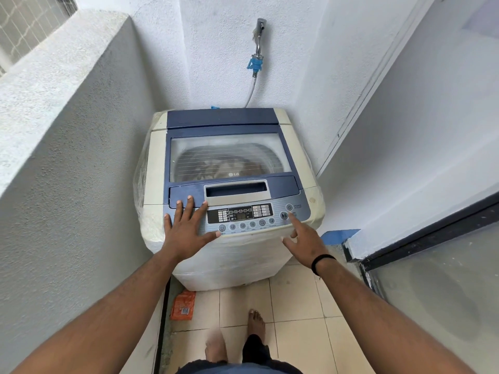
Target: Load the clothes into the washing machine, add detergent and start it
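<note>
Left hand point(186, 228) lies flat, fingers spread, on the washing machine point(232, 184) control panel's left end (lid shut). Right hand point(302, 238) holds nothing, forefinger extended at the start button point(283, 215).

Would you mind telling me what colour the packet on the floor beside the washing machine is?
Orange; the packet shows best in the head view.

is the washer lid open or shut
Shut. The lid lies flat on the washing machine, its front edge meeting the control panel; the tub shows only through its window.
</note>
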The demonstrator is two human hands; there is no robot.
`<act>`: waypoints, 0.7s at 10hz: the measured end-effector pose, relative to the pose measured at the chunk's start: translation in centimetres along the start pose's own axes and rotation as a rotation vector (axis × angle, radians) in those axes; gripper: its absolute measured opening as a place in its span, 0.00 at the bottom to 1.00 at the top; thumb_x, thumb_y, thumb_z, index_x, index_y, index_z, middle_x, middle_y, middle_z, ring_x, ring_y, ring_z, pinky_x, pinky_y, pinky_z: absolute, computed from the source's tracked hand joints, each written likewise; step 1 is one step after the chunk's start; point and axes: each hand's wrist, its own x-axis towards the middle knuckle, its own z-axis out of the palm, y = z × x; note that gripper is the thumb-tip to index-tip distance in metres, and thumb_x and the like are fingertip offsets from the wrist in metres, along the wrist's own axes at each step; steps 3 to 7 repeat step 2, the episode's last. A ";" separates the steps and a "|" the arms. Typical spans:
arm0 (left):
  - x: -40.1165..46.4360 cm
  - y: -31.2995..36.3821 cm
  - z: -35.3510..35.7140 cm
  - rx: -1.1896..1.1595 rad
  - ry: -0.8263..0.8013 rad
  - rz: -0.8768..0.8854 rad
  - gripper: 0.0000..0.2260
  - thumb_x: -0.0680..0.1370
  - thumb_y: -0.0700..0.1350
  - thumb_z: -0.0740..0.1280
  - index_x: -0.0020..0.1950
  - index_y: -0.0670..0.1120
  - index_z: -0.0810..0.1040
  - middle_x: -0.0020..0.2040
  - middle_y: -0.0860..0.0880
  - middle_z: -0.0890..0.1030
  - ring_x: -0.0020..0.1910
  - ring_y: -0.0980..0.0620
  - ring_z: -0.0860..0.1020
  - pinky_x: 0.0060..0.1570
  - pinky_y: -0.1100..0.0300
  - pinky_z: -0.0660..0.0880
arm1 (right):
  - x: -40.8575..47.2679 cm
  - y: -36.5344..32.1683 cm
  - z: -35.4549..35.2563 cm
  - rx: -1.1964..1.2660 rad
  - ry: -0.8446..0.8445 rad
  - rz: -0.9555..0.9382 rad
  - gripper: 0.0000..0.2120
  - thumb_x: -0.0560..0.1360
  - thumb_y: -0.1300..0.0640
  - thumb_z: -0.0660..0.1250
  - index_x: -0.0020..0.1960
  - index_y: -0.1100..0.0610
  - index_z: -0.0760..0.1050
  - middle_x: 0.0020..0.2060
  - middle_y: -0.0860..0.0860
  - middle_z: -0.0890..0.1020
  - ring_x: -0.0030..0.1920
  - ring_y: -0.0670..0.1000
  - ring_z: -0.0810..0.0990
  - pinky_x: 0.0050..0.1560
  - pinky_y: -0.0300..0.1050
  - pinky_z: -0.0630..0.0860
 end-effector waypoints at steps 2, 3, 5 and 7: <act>-1.3 0.8 -0.6 -0.007 0.067 0.027 0.39 0.77 0.71 0.59 0.83 0.58 0.51 0.85 0.48 0.48 0.83 0.45 0.44 0.78 0.39 0.44 | -2.0 0.1 -1.3 0.021 0.156 0.002 0.33 0.79 0.48 0.68 0.80 0.48 0.58 0.57 0.52 0.76 0.60 0.52 0.74 0.58 0.47 0.72; -1.3 0.8 -0.6 -0.007 0.067 0.027 0.39 0.77 0.71 0.59 0.83 0.58 0.51 0.85 0.48 0.48 0.83 0.45 0.44 0.78 0.39 0.44 | -2.0 0.1 -1.3 0.021 0.156 0.002 0.33 0.79 0.48 0.68 0.80 0.48 0.58 0.57 0.52 0.76 0.60 0.52 0.74 0.58 0.47 0.72; -1.3 0.8 -0.6 -0.007 0.067 0.027 0.39 0.77 0.71 0.59 0.83 0.58 0.51 0.85 0.48 0.48 0.83 0.45 0.44 0.78 0.39 0.44 | -2.0 0.1 -1.3 0.021 0.156 0.002 0.33 0.79 0.48 0.68 0.80 0.48 0.58 0.57 0.52 0.76 0.60 0.52 0.74 0.58 0.47 0.72; -1.3 0.8 -0.6 -0.007 0.067 0.027 0.39 0.77 0.71 0.59 0.83 0.58 0.51 0.85 0.48 0.48 0.83 0.45 0.44 0.78 0.39 0.44 | -2.0 0.1 -1.3 0.021 0.156 0.002 0.33 0.79 0.48 0.68 0.80 0.48 0.58 0.57 0.52 0.76 0.60 0.52 0.74 0.58 0.47 0.72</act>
